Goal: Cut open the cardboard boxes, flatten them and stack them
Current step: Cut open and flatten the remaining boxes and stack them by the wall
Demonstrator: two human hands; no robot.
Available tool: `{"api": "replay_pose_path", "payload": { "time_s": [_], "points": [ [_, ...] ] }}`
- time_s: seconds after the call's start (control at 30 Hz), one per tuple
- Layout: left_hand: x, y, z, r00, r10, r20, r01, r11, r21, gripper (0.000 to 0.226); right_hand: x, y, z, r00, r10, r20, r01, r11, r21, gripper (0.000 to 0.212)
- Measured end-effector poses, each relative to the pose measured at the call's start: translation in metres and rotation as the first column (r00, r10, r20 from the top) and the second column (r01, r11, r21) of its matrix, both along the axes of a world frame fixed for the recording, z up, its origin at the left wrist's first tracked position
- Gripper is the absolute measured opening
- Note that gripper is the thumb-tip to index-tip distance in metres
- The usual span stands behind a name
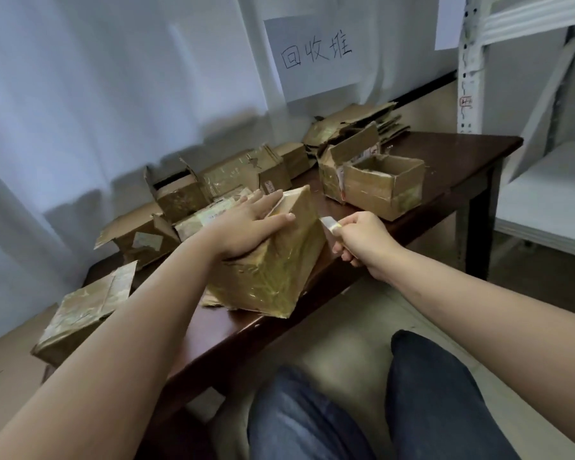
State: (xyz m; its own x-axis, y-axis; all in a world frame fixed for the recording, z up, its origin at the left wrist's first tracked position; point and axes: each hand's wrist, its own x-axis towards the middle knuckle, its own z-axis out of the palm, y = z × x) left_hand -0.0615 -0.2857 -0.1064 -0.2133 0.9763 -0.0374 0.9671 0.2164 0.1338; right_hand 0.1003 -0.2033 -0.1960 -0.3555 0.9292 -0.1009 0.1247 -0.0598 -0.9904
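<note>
A taped cardboard box [273, 270] sits tilted at the near edge of the dark wooden table [445, 180]. My left hand [249, 224] lies flat on its top with straight fingers, pressing it down. My right hand [362, 240] grips a small cutter [328, 224] just right of the box, its blade pointing at the box's upper right edge. An opened box [382, 187] stands farther right on the table. A stack of flattened boxes [356, 127] lies at the far end by the wall.
Several more boxes [213, 184] crowd the table's left and back; one taped box [83, 310] sits at the near left corner. A paper sign [316, 54] hangs on the wall. White shelving [545, 161] stands at the right. My knees [379, 400] are below the table edge.
</note>
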Motion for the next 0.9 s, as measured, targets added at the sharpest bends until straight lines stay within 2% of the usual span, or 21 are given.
{"api": "replay_pose_path", "payload": {
  "time_s": [0.2, 0.5, 0.7, 0.83, 0.9],
  "points": [
    [-0.006, 0.004, -0.002, 0.997, 0.001, 0.08, -0.001, 1.0, -0.002, 0.06, -0.004, 0.002, -0.003, 0.996, -0.058, -0.062, 0.059, 0.998, 0.006, 0.014],
    [-0.008, 0.005, -0.004, 0.995, 0.002, 0.097, -0.002, 1.0, -0.001, 0.065, -0.008, 0.009, -0.001, 0.996, -0.077, -0.037, 0.079, 0.996, 0.052, 0.011],
    [-0.006, 0.007, -0.005, 0.995, 0.004, 0.102, -0.006, 1.0, 0.012, 0.059, -0.009, 0.006, -0.006, 0.997, -0.081, -0.007, 0.081, 0.986, 0.144, 0.009],
    [-0.006, 0.008, -0.007, 0.993, 0.012, 0.119, -0.015, 1.0, 0.024, 0.059, -0.009, 0.001, -0.007, 0.994, -0.108, -0.011, 0.108, 0.984, 0.142, 0.015],
    [-0.006, 0.009, -0.007, 0.991, 0.013, 0.136, -0.018, 0.999, 0.033, 0.059, -0.009, -0.005, -0.004, 0.997, -0.071, -0.02, 0.073, 0.987, 0.146, 0.011]
  ]
}}
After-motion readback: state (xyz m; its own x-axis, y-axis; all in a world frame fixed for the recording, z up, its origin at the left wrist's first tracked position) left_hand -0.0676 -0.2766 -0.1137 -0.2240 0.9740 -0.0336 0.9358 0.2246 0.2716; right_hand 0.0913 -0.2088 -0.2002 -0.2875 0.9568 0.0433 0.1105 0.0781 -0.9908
